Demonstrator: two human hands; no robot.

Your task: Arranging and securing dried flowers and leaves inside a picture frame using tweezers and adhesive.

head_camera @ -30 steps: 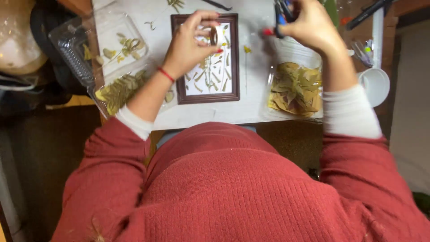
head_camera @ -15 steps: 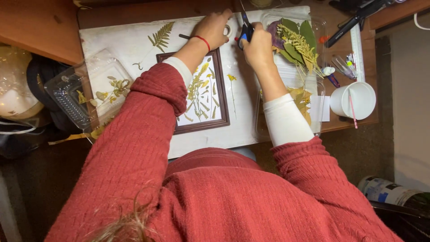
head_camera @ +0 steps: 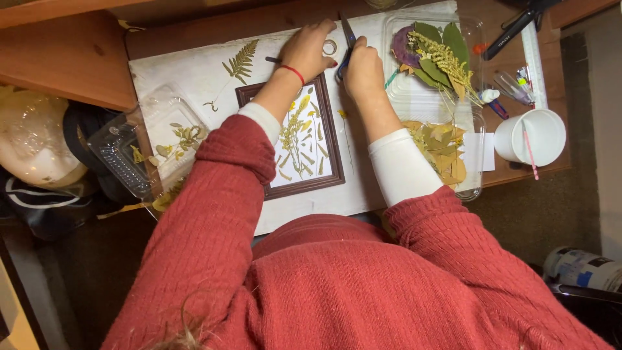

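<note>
— What have your hands got?

— Your right hand point(head_camera: 363, 70) is closed around scissors point(head_camera: 346, 40); your left hand point(head_camera: 310, 50) pinches a small tape roll point(head_camera: 330, 47).

— Where's that?

— At twelve o'clock of the brown picture frame point(head_camera: 295, 137), on the white sheet point(head_camera: 194, 71).

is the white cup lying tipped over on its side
No, the white cup stands upright on the table's right edge, its open mouth facing up with a thin stick resting across it.
</note>
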